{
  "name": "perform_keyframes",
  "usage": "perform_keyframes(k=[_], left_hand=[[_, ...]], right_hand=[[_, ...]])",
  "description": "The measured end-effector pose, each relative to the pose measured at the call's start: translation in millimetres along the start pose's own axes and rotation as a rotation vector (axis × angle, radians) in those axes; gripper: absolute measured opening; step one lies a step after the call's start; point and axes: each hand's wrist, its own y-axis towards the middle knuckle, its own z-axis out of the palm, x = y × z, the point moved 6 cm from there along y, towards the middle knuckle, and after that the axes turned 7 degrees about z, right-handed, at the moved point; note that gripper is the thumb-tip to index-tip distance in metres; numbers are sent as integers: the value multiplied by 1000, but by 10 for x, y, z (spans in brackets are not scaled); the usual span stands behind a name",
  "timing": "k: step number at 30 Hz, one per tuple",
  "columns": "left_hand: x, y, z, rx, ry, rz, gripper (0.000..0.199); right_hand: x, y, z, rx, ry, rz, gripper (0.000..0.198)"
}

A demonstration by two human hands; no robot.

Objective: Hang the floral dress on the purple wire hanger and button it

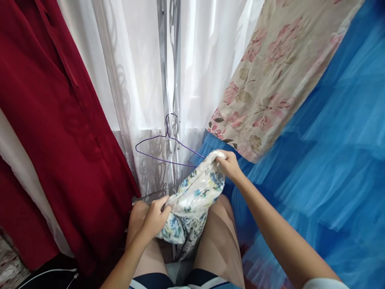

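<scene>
A white cloth garment with a blue, green and yellow flower print (200,188) is stretched between my two hands above my lap. My left hand (158,214) grips its lower left part, the fingers closed round the fabric. Up and to the right, my right hand (230,163) pinches the garment's upper corner. Just behind the cloth hangs a thin purple wire hanger (153,157), its right end partly hidden by the garment. The lower folds of the cloth droop between my knees.
A dark red curtain or garment (72,132) hangs at the left. White curtains (138,72) and a grey metal pole (164,60) stand ahead. Beige floral fabric (258,80) and layered blue tulle (331,152) hang at the right. A black bag-like item (54,275) lies lower left.
</scene>
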Motion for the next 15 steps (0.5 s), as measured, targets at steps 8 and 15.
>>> perform_keyframes(k=[8,15], left_hand=[[-95,23,-225,-58,-728,-281,38],[62,142,-714,299,-365,-269,20]], right_hand=[[-41,513,877,396,373,361,36],[-31,384,916,556,452,460,36]])
